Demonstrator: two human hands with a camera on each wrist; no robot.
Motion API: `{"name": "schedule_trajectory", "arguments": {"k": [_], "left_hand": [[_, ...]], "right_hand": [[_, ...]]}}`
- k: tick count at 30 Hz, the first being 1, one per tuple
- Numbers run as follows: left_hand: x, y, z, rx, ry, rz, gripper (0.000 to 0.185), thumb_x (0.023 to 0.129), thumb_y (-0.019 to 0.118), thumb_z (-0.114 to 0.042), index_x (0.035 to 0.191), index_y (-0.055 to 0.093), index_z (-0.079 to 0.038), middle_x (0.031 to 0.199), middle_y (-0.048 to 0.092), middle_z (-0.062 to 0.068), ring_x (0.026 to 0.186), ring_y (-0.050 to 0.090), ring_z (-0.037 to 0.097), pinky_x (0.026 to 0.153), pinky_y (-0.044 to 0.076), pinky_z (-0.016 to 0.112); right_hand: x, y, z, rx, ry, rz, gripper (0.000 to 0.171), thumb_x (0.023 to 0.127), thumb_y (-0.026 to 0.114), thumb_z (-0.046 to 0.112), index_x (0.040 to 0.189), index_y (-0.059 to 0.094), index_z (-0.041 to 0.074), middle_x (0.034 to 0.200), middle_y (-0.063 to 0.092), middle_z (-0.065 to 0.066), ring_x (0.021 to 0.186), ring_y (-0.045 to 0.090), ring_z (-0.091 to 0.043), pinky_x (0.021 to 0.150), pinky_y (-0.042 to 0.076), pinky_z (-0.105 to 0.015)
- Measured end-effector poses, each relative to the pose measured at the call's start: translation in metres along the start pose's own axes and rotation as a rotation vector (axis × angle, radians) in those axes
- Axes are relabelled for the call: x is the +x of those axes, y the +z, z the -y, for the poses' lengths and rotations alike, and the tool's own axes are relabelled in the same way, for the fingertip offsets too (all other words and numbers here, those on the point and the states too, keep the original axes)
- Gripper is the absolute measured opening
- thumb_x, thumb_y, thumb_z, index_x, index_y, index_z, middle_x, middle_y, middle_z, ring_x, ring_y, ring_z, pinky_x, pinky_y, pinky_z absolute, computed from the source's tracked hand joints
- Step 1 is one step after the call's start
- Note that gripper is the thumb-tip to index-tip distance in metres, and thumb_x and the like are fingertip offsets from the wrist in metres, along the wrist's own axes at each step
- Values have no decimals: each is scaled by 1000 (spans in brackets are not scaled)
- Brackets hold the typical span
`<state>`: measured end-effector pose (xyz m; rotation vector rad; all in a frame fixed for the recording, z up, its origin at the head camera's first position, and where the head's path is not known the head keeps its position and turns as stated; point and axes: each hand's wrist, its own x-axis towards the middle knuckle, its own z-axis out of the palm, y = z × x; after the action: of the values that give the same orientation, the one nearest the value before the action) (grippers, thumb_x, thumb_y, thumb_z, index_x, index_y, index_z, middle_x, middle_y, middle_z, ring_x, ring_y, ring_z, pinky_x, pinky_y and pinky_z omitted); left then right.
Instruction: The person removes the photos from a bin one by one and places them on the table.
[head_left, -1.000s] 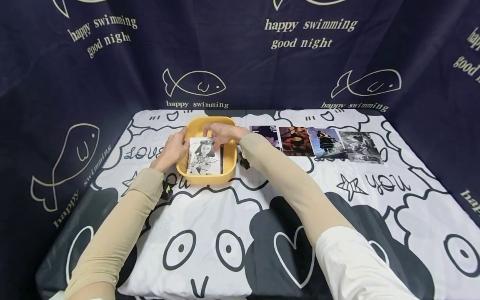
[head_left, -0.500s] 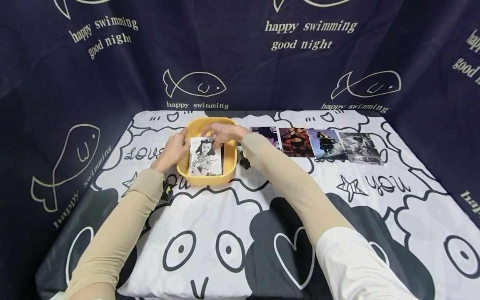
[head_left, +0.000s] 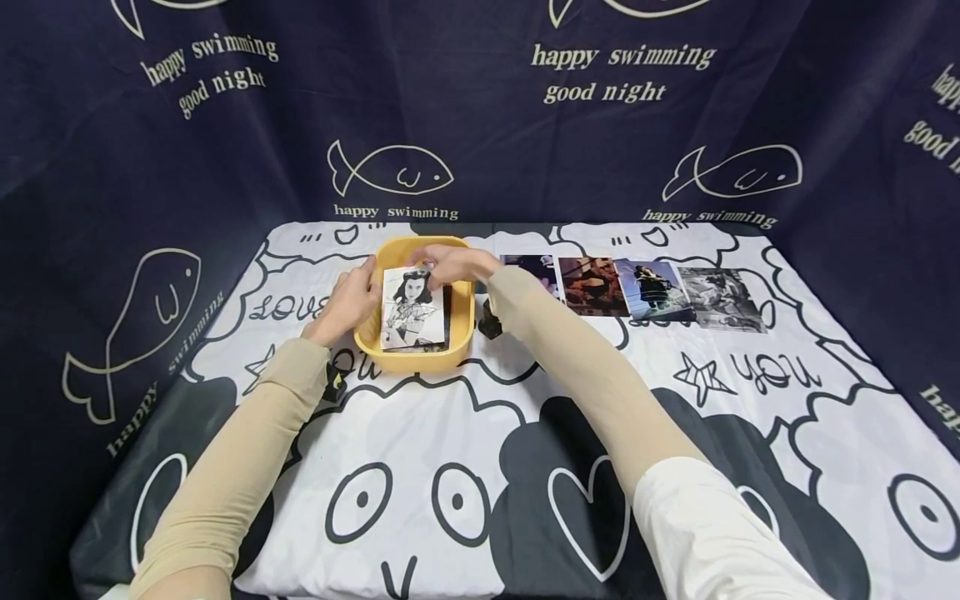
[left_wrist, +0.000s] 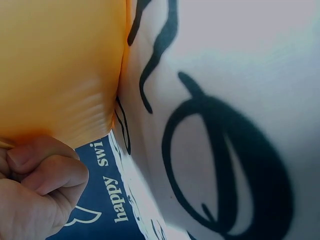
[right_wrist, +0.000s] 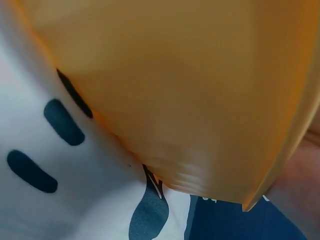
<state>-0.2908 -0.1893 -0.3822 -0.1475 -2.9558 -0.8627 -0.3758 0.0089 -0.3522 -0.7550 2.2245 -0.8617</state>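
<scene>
A yellow plastic basket point(head_left: 420, 364) stands toward the back of the table. My left hand point(head_left: 347, 302) grips its left rim; the left wrist view shows that hand's curled fingers point(left_wrist: 55, 172) at the basket's edge. Inside lies a black-and-white portrait photo point(head_left: 411, 321) with writing across it. My right hand point(head_left: 452, 264) reaches over the right rim and pinches the photo near its upper right corner. A darker photo point(head_left: 447, 321) shows beneath it along the right and lower edges. In the right wrist view the basket's outer wall hides most of the right hand point(right_wrist: 300, 185).
Right of the basket, several photos lie in a row: a purple-dark one point(head_left: 534, 271), a reddish one point(head_left: 592, 286), a blue-toned one point(head_left: 654, 289) and a grey one point(head_left: 722, 297). A patterned cloth point(head_left: 405, 433) covers the table. A dark blue curtain point(head_left: 510, 158) hangs behind.
The portrait photo has shifted slightly up and to the right in the right hand, showing more of the darker photo under its lower edge. The left hand keeps its place on the rim.
</scene>
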Motion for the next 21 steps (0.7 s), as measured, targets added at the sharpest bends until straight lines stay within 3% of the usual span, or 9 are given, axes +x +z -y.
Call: {"name": "schedule_trajectory", "arguments": {"k": [6, 9, 13, 18, 21], "left_hand": [[0, 2, -1, 11, 2, -3, 63, 94, 41, -9, 153, 19, -1, 97, 61, 29, 69, 58, 30, 65, 50, 39], [0, 2, -2, 7, -3, 10, 64, 94, 40, -8, 153, 18, -2, 112, 60, 31, 77, 62, 32, 67, 53, 39], [0, 2, -1, -3, -15, 21, 65, 93, 41, -8, 154, 17, -2, 138, 48, 33, 90, 63, 35, 74, 55, 41], [1, 1, -1, -25, -38, 34, 65, 94, 41, -7, 154, 14, -2, 141, 44, 34, 88, 63, 37, 72, 56, 41], [1, 1, -1, -33, -41, 36, 65, 95, 41, -7, 154, 14, -1, 143, 41, 34, 95, 63, 38, 78, 56, 43]], "right_hand": [[-5, -5, 0, 46, -6, -14, 73, 79, 58, -8, 146, 36, 13, 154, 34, -5, 143, 30, -25, 119, 26, -42], [-9, -10, 0, 56, -13, -28, 73, 78, 58, -8, 145, 37, 12, 154, 34, -5, 142, 31, -25, 119, 27, -42], [-14, -19, 0, 46, -32, -46, 73, 78, 58, -8, 145, 37, 13, 154, 33, -4, 143, 29, -23, 119, 25, -41], [-26, -29, 1, 58, -60, -69, 69, 79, 60, -6, 142, 42, 16, 151, 36, -2, 139, 32, -20, 118, 26, -40], [-36, -34, 0, 80, -84, -83, 66, 79, 59, -6, 139, 46, 17, 145, 40, -2, 133, 35, -18, 117, 27, -39]]}}
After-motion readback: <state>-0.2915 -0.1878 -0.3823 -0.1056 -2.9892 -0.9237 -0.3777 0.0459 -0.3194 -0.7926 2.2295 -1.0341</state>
